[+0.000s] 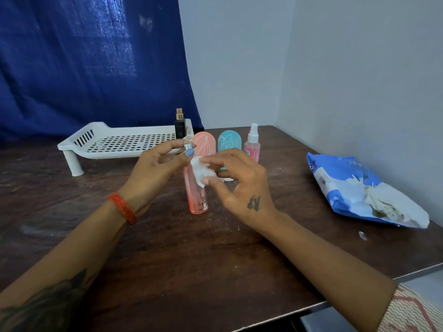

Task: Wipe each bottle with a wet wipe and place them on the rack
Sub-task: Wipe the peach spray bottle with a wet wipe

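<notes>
The pink bottle (197, 192), a slim clear cylinder filled with peach-pink liquid and topped by a small silvery cap, stands upright near the middle of the table (167, 259), and the wiping step appears to be under way on it. The left hand (153, 171) pinches the cap between thumb and curled fingertips, steadying the bottle from above, while the right hand (239, 180) holds a crumpled white wet wipe (201, 172) between thumb and fingertips and presses it against the bottle's upper body. By judgement, the next move calls for drawing the wipe down the smooth side while the left hand keeps the bottle from tipping, then lifting it to the rack. Just behind the hands stand a salmon rounded bottle (203, 142) and a teal rounded bottle (229, 142), both flat, arch-topped shapes with pale scribbled patterns, and beside them a pink spray bottle (252, 144) with a clear nozzle cap. These three look not yet racked. The rack (100, 142) is a white plastic tray on short legs, its floor pierced with rows of small slots; a dark perfume bottle (179, 127) with a gold sprayer stands at its right end, though whether it is on the rack or just behind it is hard to tell. Well to the right lies the wipes pack (347, 185), a soft blue and white pouch, torn open with creased white sheets showing. The table is dark wood-grain, scuffed and flecked with pale specks.
</notes>
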{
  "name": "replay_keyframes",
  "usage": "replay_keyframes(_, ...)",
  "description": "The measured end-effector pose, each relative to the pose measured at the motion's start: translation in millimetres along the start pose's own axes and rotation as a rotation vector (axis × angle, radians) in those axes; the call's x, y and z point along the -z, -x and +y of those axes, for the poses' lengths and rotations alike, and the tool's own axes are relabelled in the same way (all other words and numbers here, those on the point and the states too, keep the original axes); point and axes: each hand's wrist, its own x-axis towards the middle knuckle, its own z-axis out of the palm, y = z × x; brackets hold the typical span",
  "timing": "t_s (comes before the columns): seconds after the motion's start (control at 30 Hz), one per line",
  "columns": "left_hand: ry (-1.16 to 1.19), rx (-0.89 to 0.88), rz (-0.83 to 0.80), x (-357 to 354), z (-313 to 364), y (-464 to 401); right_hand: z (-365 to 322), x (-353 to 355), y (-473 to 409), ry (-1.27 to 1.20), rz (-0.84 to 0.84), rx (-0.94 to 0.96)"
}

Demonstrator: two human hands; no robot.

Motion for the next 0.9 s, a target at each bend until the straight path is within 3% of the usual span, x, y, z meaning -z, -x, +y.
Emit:
replay_keyframes(0.23, 0.001, 0.006, 0.012, -0.9, -1.8, -0.1, 4.1, -5.9, 5.2, 0.026, -0.155, 0.049)
replay_keyframes(0.43, -0.006, 0.01, 0.022, -1.7, 0.1, 1.3, -0.6, 6.5, 5.7, -0.048, -0.416, -0.048)
replay_keyframes(0.53, -0.002, 0.008, 0.017, -1.3, 0.6, 1.8, 0.6, 11.1, 3.8, 0.027, -0.533, -0.069)
replay_keyframes(0.6, 0.004, 0.006, 0.01, -0.2, 0.7, 1.4, 1.4, 10.8, 2.5, 0.051, -0.422, -0.054)
replay_keyframes(0.73, -0.011, -0.005, -0.005, 0.5, -1.5, 0.1, -1.0, 2.0, -1.3, 0.038, -0.021, 0.013)
replay_keyframes(0.9, -0.005, -0.01, -0.013, 0.1, -2.3, -0.1, -0.9, -7.7, -0.4, 0.111, -0.108, 0.115)
